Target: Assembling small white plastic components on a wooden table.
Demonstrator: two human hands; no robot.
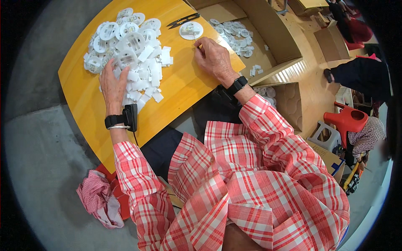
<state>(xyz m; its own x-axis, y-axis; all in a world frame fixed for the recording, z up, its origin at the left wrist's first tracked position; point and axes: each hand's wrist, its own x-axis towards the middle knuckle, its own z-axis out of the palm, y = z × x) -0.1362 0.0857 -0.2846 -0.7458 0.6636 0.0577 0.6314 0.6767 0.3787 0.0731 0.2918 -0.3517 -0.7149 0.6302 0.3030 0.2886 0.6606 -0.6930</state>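
My left hand [112, 85] is at the near left edge of a pile of round white plastic discs [130, 41], its thumb and fingers apart and touching the pile. Small white rectangular pieces [144, 75] lie heaped on the pile's near side. My right hand [213, 58] is closed, with thumb and forefinger pinched just below a single round white disc [191, 30]. A thin pale strand or strip runs from that disc toward the fingertips; what they hold is too small to make out. Black thread snips [183, 21] lie just beyond this disc.
The yellow tabletop [180, 79] carries all of this. Beyond its right edge stands a large cardboard box [276, 33] with many discs inside, and a smaller box [289, 104] sits nearer. A red plastic chair or stool [345, 119], a grey stool [326, 136] and another person's dark-clothed leg [356, 75] are at right.
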